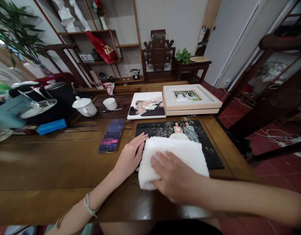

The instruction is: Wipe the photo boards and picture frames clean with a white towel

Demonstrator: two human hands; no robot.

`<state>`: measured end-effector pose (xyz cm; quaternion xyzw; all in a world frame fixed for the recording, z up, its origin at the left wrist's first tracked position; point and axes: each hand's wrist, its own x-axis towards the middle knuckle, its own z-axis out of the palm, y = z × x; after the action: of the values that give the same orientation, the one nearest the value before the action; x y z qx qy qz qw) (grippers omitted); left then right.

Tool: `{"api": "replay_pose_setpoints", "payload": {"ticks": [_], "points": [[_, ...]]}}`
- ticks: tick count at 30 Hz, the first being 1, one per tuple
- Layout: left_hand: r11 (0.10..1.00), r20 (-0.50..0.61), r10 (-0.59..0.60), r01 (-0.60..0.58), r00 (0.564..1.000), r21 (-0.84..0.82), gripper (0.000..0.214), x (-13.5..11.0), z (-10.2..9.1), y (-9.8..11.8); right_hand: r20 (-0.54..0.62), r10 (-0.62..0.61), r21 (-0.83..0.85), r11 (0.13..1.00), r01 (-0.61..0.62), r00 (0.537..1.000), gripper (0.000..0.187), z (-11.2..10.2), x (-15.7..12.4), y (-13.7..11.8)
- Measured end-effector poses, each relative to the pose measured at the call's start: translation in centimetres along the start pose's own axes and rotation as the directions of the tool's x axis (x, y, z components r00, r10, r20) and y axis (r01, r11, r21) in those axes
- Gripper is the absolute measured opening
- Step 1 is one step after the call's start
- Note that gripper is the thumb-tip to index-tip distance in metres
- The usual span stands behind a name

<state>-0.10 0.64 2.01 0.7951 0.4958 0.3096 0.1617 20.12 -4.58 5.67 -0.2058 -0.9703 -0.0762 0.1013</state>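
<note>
A folded white towel [182, 147] lies over the near part of a dark wedding photo print [211, 153] on the wooden table. My right hand [168, 174] rests on top of the towel with its fingers stretched out flat. Beside the towel's left edge, my left hand [132, 151] lies on the print's left side, fingers extended and holding nothing. The couple in the print shows above the towel; the lower middle of the print is hidden under it. A phone [112, 137] with a lit screen lies left of my left hand.
Behind the print are a white photo panel [150, 112] and stacked light wooden frames [192, 107]. A lidded white teapot [84, 106], a small white cup [110, 103], a blue block [52, 126] and a black kettle [58, 94] stand at the left.
</note>
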Motion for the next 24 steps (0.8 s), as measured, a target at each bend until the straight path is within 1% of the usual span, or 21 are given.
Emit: {"api": "replay_pose_setpoints", "payload": {"ticks": [2, 3, 5, 7, 9, 11, 12, 14, 17, 19, 21, 23, 24], "points": [[1.0, -0.041, -0.028, 0.028, 0.999, -0.011, 0.036, 0.0, 0.1, 0.3, -0.082, 0.005, -0.082, 0.997, -0.012, 0.997, 0.016, 0.5, 0.1, -2.3], [0.999, -0.056, -0.03, 0.029, 0.998, -0.013, 0.037, -0.1, 0.2, 0.4, -0.11, 0.017, -0.11, 0.993, -0.029, 0.994, 0.019, 0.7, 0.2, -2.9], [1.0, -0.073, -0.013, 0.011, 0.997, -0.018, 0.037, -0.2, 0.2, 0.4, -0.113, 0.05, -0.096, 0.994, -0.061, 0.992, 0.019, 0.9, 0.4, -3.1], [0.999, -0.062, 0.016, -0.018, 0.998, -0.027, 0.037, -0.3, 0.2, 0.3, -0.05, 0.083, 0.005, 0.997, -0.083, 0.995, 0.015, 0.8, 0.5, -1.9], [0.998, -0.042, 0.041, -0.043, 0.998, -0.036, 0.037, -0.5, 0.2, 0.2, 0.011, 0.123, 0.094, 0.988, -0.124, 0.992, 0.019, 0.6, 0.6, 0.0], [0.998, -0.027, 0.061, -0.062, 0.998, -0.032, 0.038, -0.5, 0.2, 0.2, 0.036, 0.148, 0.123, 0.981, -0.151, 0.988, 0.023, 0.3, 0.6, 1.8], [0.997, -0.023, 0.07, -0.07, 0.997, -0.024, 0.039, -0.5, 0.2, 0.1, 0.04, 0.14, 0.131, 0.981, -0.144, 0.989, 0.024, 0.2, 0.5, 2.3], [0.996, -0.001, 0.084, -0.084, 0.996, -0.003, 0.04, -0.6, 0.2, 0.1, 0.042, 0.092, 0.163, 0.982, -0.097, 0.995, 0.022, -0.1, 0.1, 2.7], [0.995, 0.044, 0.095, -0.097, 0.995, 0.038, 0.039, -0.6, 0.2, 0.0, 0.039, -0.006, 0.267, 0.964, -0.005, 0.999, 0.018, -0.7, -0.7, 2.3], [0.992, 0.061, 0.108, -0.112, 0.992, 0.061, 0.038, -0.5, 0.2, -0.1, 0.05, -0.017, 0.339, 0.941, -0.001, 0.999, 0.017, -1.2, -1.3, 2.3], [0.99, 0.057, 0.119, -0.123, 0.991, 0.067, 0.038, -0.5, 0.3, -0.1, 0.091, 0.055, 0.375, 0.923, -0.086, 0.994, 0.016, -1.6, -1.6, 3.3], [0.99, 0.041, 0.128, -0.13, 0.991, 0.057, 0.037, -0.5, 0.4, -0.2, 0.124, 0.183, 0.359, 0.908, -0.216, 0.975, 0.015, -1.7, -1.6, 5.2], [0.99, 0.03, 0.132, -0.133, 0.991, 0.05, 0.036, -0.5, 0.4, -0.3, 0.122, 0.238, 0.348, 0.899, -0.266, 0.963, 0.014, -1.6, -1.4, 6.4]]}}
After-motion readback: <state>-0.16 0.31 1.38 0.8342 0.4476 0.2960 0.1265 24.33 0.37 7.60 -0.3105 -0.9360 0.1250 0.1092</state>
